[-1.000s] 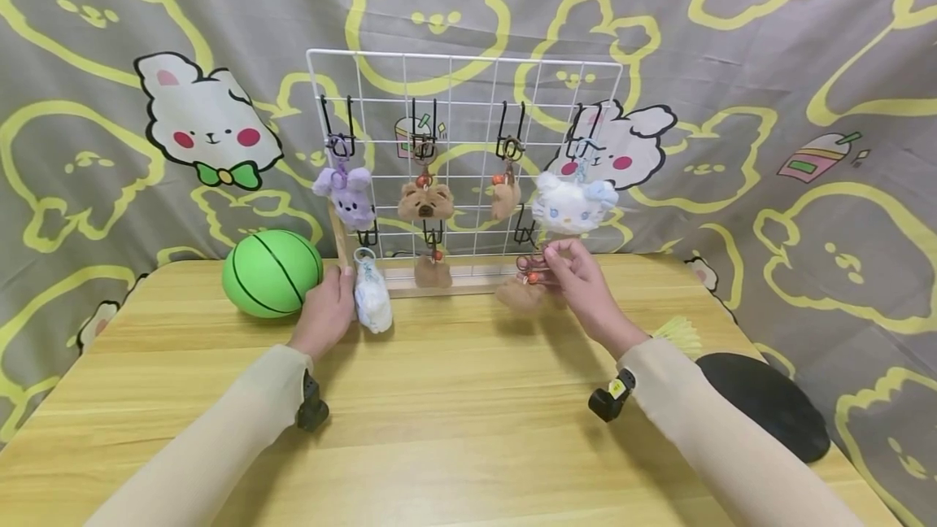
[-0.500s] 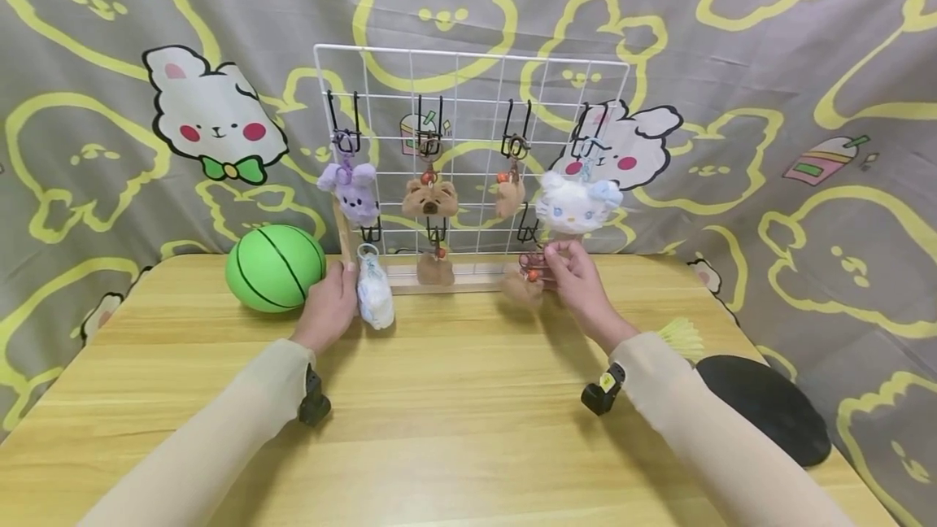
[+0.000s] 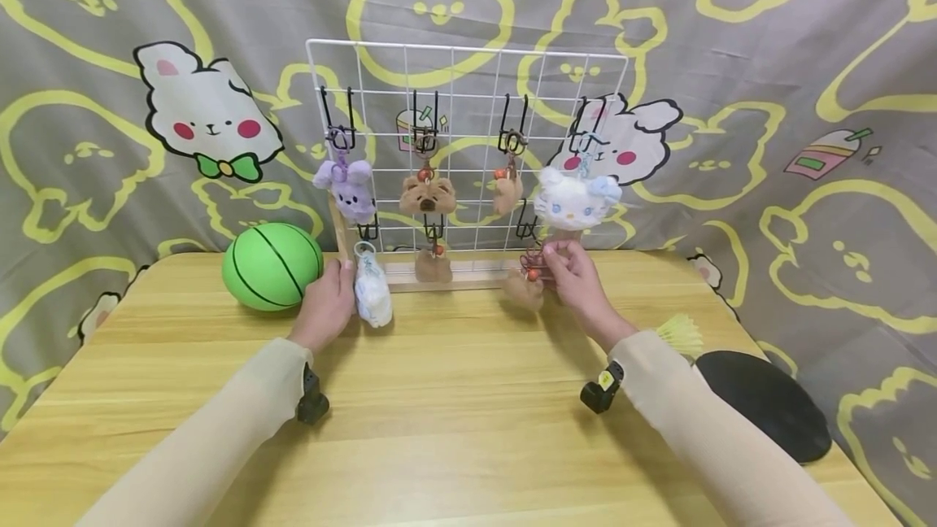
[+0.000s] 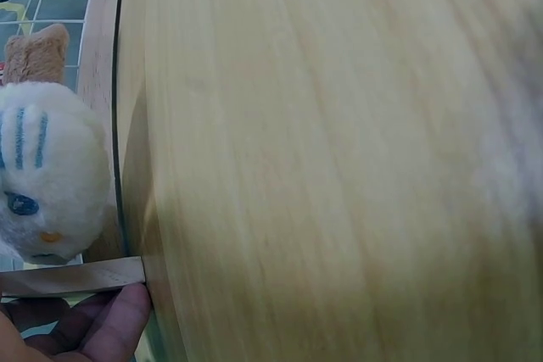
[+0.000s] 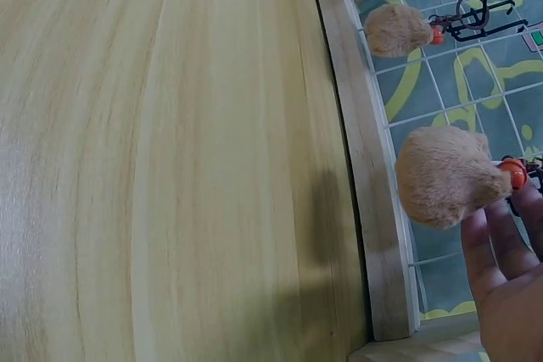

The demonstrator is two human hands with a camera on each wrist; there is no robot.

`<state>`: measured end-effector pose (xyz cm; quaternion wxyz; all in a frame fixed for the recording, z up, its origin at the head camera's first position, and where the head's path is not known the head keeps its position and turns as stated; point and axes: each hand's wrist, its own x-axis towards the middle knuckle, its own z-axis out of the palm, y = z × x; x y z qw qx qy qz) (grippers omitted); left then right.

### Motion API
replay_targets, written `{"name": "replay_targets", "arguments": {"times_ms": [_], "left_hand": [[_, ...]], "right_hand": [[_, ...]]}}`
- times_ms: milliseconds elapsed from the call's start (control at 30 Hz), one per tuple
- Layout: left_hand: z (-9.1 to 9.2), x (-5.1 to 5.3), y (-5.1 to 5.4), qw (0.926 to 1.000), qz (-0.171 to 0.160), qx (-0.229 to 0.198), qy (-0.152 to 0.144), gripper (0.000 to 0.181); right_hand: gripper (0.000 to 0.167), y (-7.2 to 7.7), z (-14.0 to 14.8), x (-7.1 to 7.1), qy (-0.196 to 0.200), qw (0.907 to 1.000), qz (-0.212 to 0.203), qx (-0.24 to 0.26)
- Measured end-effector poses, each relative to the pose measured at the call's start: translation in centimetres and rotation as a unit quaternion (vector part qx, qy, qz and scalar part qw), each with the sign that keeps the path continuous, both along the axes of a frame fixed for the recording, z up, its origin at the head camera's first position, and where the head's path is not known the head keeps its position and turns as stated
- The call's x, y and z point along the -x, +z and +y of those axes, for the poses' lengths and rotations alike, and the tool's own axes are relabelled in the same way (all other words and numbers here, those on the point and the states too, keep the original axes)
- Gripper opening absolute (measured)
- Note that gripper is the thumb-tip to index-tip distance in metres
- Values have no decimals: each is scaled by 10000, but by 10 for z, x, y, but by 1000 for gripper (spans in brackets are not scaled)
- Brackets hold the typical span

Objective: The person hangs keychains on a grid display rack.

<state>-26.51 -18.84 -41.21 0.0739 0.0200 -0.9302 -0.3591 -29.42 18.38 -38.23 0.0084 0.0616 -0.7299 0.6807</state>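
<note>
A white wire grid rack (image 3: 468,45) with a wooden base stands at the back of the table, plush keychains hanging from its black hooks. My right hand (image 3: 578,279) pinches the ring of a brown plush keychain (image 3: 523,291) just below the lower right hook (image 3: 526,226). In the right wrist view the plush shows its rounded furry side, with an orange bead (image 5: 513,173) by the fingertips. My left hand (image 3: 327,307) grips the rack's wooden side frame (image 4: 76,277) at the lower left, next to a white plush keychain (image 3: 373,299). Whether the held ring touches the hook is unclear.
A green ball (image 3: 271,267) sits left of my left hand. Purple (image 3: 351,189), brown bear (image 3: 427,195) and white cat (image 3: 576,200) plushes hang in the upper row. A shuttlecock (image 3: 681,335) and a black paddle (image 3: 761,405) lie at the right.
The brown plush keychain in my right hand has turned a little, and its ring has come slightly up and right, nearer the lower hook. My left hand stays on the side frame.
</note>
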Motion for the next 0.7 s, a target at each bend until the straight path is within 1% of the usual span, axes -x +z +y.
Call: {"name": "replay_targets", "arguments": {"times_ms": [167, 300, 433, 567, 700], "left_hand": [[0, -1, -1, 10000, -36, -31, -10, 58], [-1, -3, -1, 9999, -87, -146, -12, 58], [-2, -4, 0, 9996, -156, -210, -87, 57], [-3, -8, 6, 9991, -275, -196, -239, 60], [-5, -13, 13, 9985, -384, -65, -394, 65]], "right_hand": [[15, -3, 2, -1, 35, 9999, 17, -92], [15, -6, 4, -1, 1, 9998, 15, -202], [17, -8, 7, -2, -70, 9996, -25, -269], [19, -8, 12, -3, -100, 9995, -98, -286], [18, -8, 20, -6, -82, 9991, 24, -418]]}}
